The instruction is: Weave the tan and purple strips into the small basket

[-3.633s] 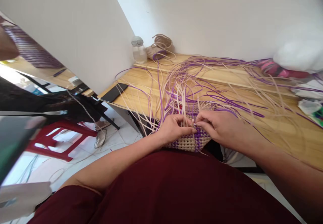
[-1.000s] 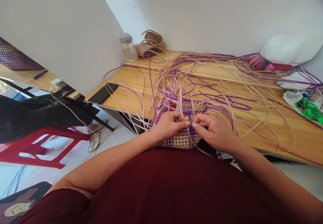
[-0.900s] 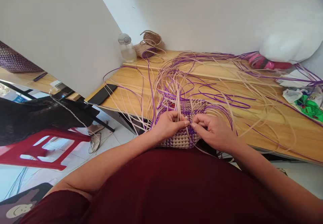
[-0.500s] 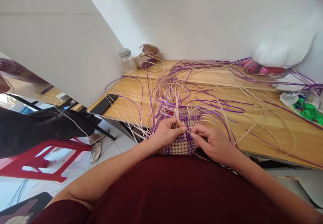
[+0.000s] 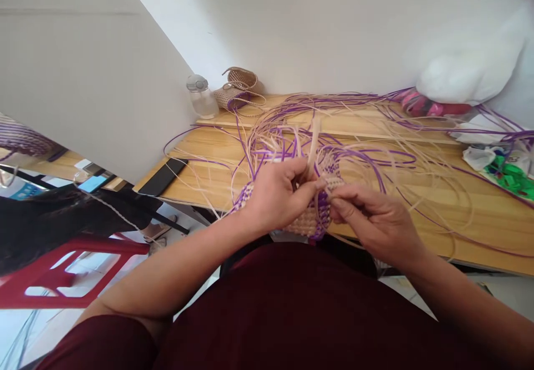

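Note:
A purple and beige woven piece (image 5: 302, 224) lies at the table's front edge, with many long loose strands fanning out from it. My left hand (image 5: 286, 195) is closed over its upper part, and a bunch of beige strands (image 5: 314, 142) stands up from between thumb and fingers. Close on the right, my right hand (image 5: 371, 220) pinches at the piece's right part, its fingertips on a thin beige strand. The fingertips of both hands are near each other. Part of the weave is hidden under my left hand.
A black phone (image 5: 163, 177) lies at the table's left edge. Behind it are a clear jar (image 5: 203, 100) and small woven baskets (image 5: 233, 94). Green material (image 5: 509, 174) and a white bag (image 5: 471, 75) are at right. A red stool (image 5: 79, 270) and a dark-clothed person are at left.
Both hands and the woven piece have come up closer to the camera. The beige bunch in my left hand now stands more upright, farther right. The view has shifted slightly.

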A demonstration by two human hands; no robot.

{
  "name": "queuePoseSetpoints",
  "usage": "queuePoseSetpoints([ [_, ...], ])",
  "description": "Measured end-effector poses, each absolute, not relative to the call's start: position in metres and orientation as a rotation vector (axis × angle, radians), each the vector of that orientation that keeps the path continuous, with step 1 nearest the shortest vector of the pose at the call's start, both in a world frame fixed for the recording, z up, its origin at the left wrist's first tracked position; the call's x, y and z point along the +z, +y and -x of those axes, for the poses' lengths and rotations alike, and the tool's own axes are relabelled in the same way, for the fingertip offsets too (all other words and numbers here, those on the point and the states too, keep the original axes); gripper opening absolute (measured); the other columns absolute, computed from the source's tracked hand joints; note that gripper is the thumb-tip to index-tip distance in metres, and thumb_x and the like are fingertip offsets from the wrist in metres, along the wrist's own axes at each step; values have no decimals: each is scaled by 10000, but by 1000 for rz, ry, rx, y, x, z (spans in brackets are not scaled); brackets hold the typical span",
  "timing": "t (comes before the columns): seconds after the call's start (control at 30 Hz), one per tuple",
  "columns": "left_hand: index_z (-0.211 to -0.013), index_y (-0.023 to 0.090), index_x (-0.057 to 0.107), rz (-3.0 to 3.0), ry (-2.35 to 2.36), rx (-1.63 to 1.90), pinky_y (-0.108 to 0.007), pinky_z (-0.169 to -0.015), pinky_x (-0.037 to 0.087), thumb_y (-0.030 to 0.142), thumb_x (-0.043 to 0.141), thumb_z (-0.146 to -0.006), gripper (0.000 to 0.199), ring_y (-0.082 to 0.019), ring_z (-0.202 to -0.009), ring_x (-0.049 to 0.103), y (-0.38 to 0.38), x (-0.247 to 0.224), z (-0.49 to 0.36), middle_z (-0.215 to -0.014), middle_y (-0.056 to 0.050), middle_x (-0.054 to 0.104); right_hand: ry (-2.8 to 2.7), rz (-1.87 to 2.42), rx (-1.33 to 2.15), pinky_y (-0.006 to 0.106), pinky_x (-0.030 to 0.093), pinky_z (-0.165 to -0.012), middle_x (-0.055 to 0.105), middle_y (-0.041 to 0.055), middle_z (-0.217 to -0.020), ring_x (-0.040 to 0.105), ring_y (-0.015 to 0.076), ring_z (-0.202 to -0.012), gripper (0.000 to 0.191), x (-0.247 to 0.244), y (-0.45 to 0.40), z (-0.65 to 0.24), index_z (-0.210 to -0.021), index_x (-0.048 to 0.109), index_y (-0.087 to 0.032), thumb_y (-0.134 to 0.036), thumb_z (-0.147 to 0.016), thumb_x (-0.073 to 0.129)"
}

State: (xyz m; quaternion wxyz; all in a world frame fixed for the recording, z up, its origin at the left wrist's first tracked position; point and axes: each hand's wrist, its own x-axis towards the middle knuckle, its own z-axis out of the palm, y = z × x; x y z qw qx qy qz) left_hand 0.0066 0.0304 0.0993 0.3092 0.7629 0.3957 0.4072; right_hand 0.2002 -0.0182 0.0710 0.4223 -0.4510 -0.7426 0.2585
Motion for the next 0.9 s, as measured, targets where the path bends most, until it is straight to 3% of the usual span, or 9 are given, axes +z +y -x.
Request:
queuePoseSetpoints([
  [0.17, -678, 161, 598, -2158, 1033, 1169, -225, -546, 299, 308, 619, -808, 197, -97, -563, 405, 83, 113, -14, -585, 31, 503, -1782, 1068, 459, 252, 493, -628, 608, 2, -740, 580, 119, -653, 63, 69, 37, -201, -913, 631, -216, -238, -916, 573],
  [0.5, -670, 185, 571, -2117, 1014, 795, -243, -575, 333, 339, 594, -805, 206, -121, -583, 482, 213, 60, -68, -609, 21, 567, -1697, 1277, 724, 247, 418, -543, 527, -16, -685, 487, 107, -572, 106, 9, 141, -249, -899, 566, -203, -287, -943, 517],
  [0.67, -687, 203, 577, -2069, 1044, 651, -251, -579, 341, 354, 572, -828, 207, -132, -591, 506, 224, 45, -84, -628, 17, 591, -1738, 1364, 604, 293, 443, -616, 548, 15, -736, 526, 154, -656, 81, -22, 136, -258, -907, 538, -216, -249, -941, 473],
  [0.9, -709, 185, 580, -1915, 1000, 516, -238, -570, 347, 325, 574, -834, 188, -120, -590, 469, 221, 38, -89, -623, 21, 548, -1735, 1404, 660, 269, 397, -553, 532, -6, -683, 520, 142, -591, 93, -43, 118, -261, -942, 510, -227, -231, -960, 419],
])
